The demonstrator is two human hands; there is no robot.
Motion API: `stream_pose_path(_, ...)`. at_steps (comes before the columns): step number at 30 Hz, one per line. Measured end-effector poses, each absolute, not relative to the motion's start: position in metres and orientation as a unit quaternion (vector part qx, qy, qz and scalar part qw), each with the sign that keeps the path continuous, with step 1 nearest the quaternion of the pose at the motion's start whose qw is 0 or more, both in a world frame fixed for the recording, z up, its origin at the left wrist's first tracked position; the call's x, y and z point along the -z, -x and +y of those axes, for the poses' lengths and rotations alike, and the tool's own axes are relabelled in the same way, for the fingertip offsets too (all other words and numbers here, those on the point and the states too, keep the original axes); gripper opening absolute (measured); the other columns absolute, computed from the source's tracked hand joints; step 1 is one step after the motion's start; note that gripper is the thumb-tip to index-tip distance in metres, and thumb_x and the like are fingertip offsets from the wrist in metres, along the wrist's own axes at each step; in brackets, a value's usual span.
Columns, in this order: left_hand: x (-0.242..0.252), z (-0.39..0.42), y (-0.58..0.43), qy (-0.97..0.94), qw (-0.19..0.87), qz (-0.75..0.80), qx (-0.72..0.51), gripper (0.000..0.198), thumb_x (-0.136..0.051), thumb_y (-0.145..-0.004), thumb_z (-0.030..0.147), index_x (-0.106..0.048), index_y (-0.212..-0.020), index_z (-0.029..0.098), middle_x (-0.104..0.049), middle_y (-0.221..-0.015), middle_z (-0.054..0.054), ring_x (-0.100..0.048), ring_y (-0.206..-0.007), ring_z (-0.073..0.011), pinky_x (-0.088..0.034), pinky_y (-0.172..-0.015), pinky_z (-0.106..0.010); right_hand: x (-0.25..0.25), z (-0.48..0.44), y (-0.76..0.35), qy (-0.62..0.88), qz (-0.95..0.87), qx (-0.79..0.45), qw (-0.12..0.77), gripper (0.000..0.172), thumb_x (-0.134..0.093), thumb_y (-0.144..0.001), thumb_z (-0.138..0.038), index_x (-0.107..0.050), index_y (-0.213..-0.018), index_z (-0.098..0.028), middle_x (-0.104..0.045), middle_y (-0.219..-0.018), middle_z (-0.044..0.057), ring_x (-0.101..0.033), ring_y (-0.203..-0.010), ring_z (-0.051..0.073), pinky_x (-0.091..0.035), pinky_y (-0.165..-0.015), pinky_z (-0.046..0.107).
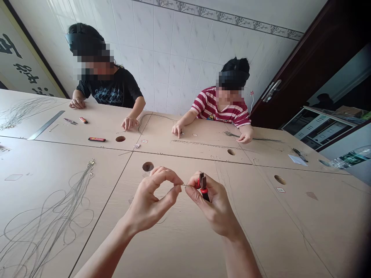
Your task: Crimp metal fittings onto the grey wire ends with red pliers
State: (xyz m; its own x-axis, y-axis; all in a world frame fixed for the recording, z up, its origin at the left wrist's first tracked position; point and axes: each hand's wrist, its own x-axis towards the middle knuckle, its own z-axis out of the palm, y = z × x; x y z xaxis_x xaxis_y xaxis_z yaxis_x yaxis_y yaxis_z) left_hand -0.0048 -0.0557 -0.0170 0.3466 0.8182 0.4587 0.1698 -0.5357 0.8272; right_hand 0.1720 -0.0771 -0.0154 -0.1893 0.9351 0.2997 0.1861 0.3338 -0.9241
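Above the table (185, 247), my left hand (152, 199) pinches a thin grey-green cord (184, 185) between thumb and fingertips. Close beside it, my right hand (216, 206) grips the cord's other side with thumb and forefinger. That same hand also holds small pliers (204, 186) with red-and-black handles, jaws pointing up and slightly apart. The fingertips of both hands are nearly touching, and any small part between them is too tiny to make out. To the left lies a loose bundle of similar cords (66, 200) with metal ends gathered at its top.
Across the table sit a person in a black T-shirt (111, 87) and one in a striped shirt (204, 101), their hands on the tabletop. A steel ruler (46, 125), a red-and-black tool (96, 139), a water bottle (355, 156) and round holes such as this one (148, 166) are around.
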Motion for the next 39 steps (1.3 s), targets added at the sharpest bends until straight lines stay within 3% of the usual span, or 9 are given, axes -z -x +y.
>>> stream_pose_path(7,0.019,-0.056,0.006,-0.709,0.425,0.357,-0.435,0.010,-0.051,-0.091,0.020,-0.061,-0.092,0.022,-0.063,-0.092,-0.002,-0.059,-0.086,-0.0177,-0.047,-0.076,-0.032,0.014,-0.078,-0.170,0.447,-0.664,-0.373,0.469,0.019,-0.054,-0.093,-0.029,-0.048,-0.076,-0.021,-0.043,-0.072,-0.003,-0.040,-0.065,0.011,-0.032,-0.058,0.025)
stream_pose_path(15,0.020,-0.054,0.006,-0.688,0.451,0.381,-0.423,0.011,-0.052,-0.091,0.026,-0.059,-0.084,0.021,-0.058,-0.082,0.000,-0.052,-0.072,-0.0140,-0.044,-0.067,-0.028,0.015,-0.079,-0.170,0.455,-0.689,-0.339,0.451,0.016,-0.053,-0.093,-0.025,-0.048,-0.078,-0.022,-0.047,-0.074,-0.003,-0.044,-0.072,0.012,-0.034,-0.062,0.024)
stream_pose_path(28,0.020,-0.053,0.005,-0.687,0.456,0.381,-0.417,0.018,-0.051,-0.092,0.029,-0.054,-0.077,0.020,-0.055,-0.076,0.000,-0.051,-0.072,-0.0143,-0.042,-0.065,-0.027,0.021,-0.076,-0.170,0.445,-0.706,-0.306,0.458,0.011,-0.053,-0.091,-0.016,-0.050,-0.084,-0.025,-0.048,-0.078,-0.002,-0.043,-0.075,0.013,-0.036,-0.066,0.024)
stream_pose_path(39,0.029,-0.050,0.007,-0.729,0.395,0.352,-0.434,0.013,-0.047,-0.092,0.016,-0.051,-0.080,0.022,-0.054,-0.077,0.000,-0.051,-0.073,-0.0145,-0.043,-0.069,-0.030,0.013,-0.078,-0.168,0.447,-0.627,-0.452,0.451,0.022,-0.056,-0.091,-0.031,-0.049,-0.073,-0.020,-0.039,-0.067,-0.005,-0.034,-0.061,0.010,-0.029,-0.057,0.025)
